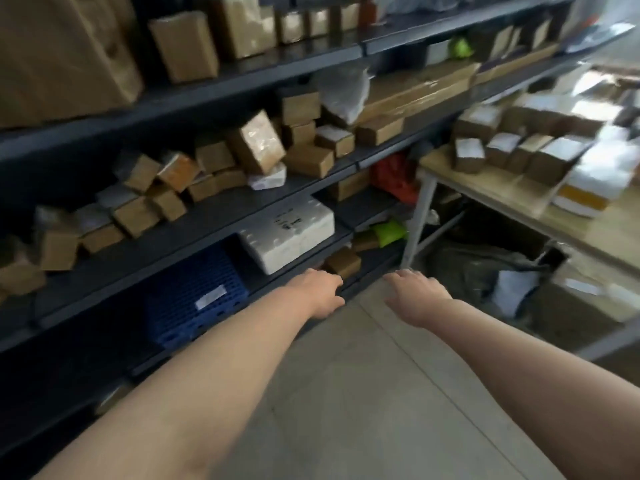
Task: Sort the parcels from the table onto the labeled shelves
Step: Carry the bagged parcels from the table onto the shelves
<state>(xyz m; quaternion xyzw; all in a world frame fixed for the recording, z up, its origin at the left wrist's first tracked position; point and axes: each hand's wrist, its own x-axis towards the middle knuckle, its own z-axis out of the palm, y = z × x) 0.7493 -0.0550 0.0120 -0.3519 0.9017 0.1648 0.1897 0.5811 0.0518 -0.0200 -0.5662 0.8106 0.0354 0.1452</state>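
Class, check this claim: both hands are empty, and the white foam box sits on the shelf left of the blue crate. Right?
Wrong side: in the head view the white foam box sits right of the blue crate. The left hand and right hand are empty.

Shelves (207, 216) fill the left and top of the frame, the table (485, 181) stands at the right, and my hands are low in the middle.

Large boxes (183, 43) sit on the top shelf at upper left. Small boxes (166, 188) lie heaped along the middle shelf, from the left edge to the centre. On the shelf below, at centre, lies a foam box (291, 233), with a crate (194, 292) just left of it. Parcels (519, 147) stand in rows on the table at upper right, and bags (485, 271) lie under it. My left hand (320, 292) and right hand (414, 296) hang side by side, apart, over the floor (346, 393), the left one by the shelf edge under the foam box.
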